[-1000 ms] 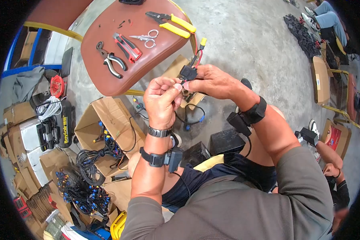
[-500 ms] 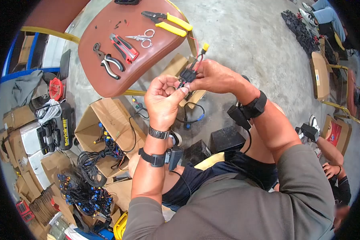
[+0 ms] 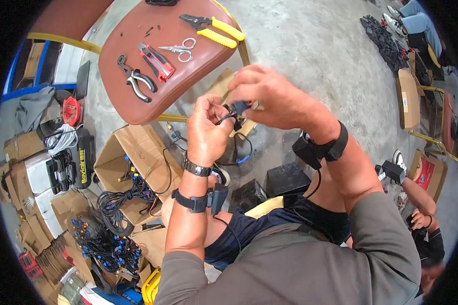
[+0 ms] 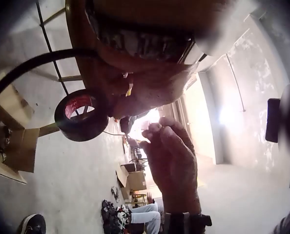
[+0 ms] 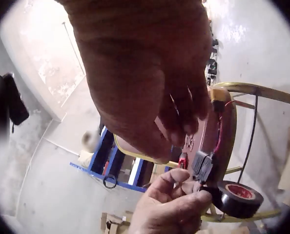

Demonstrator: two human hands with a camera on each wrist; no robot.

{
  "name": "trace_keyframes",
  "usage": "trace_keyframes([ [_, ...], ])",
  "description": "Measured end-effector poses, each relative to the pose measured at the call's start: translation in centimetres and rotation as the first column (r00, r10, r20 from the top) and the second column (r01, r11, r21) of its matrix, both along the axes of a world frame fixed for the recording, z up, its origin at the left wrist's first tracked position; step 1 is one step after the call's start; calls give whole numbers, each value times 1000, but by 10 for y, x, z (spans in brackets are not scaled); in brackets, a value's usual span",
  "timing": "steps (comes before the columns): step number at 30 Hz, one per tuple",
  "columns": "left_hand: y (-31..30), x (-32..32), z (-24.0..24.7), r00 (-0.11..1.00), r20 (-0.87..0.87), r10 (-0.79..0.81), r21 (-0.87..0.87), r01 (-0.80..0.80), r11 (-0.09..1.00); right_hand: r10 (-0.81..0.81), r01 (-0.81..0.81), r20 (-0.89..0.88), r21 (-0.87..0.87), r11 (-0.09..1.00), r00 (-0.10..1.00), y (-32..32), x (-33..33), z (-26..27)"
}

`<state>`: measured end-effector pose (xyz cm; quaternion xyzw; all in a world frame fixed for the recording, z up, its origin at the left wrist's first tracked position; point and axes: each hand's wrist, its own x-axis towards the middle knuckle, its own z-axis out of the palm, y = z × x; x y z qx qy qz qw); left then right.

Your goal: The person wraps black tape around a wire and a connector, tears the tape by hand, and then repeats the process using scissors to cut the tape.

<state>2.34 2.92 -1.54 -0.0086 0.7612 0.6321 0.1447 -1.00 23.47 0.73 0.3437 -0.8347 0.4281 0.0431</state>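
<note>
Wired module [image 5: 202, 165] is pinched by the left hand [image 5: 169, 207]; the loosely curled right hand [image 3: 276, 99] is now withdrawn (open floor [image 3: 331, 58] rightward).

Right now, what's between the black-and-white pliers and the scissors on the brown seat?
The red utility knife lies between the pliers and the scissors; the head view shows it.

The person's left fingers [image 3: 203, 105] pinch a dark part [image 3: 240, 108] just below the right fingers [image 3: 246, 81], near a brown chair [image 3: 198, 65].
</note>
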Motion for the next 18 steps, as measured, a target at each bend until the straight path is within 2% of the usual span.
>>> trace_keyframes([
  [1,1,-1,7,999,0,-47,-117,47,992,20,-19,-18,30,999,1000,-3,4,-4],
  [4,4,-6,8,993,86,-79,-2,79,997,51,-52,9,147,988,999,-6,9,-11],
  [7,-1,-11,0,989,52,-139,-47,142,989,49,-68,93,221,973,994,-4,8,-15],
  [9,-2,-15,0,987,66,-148,-13,149,989,38,-74,139,260,963,990,1,4,-15],
  [18,-10,-31,-3,972,129,-198,79,189,979,60,-96,174,209,973,983,8,-5,-9],
])
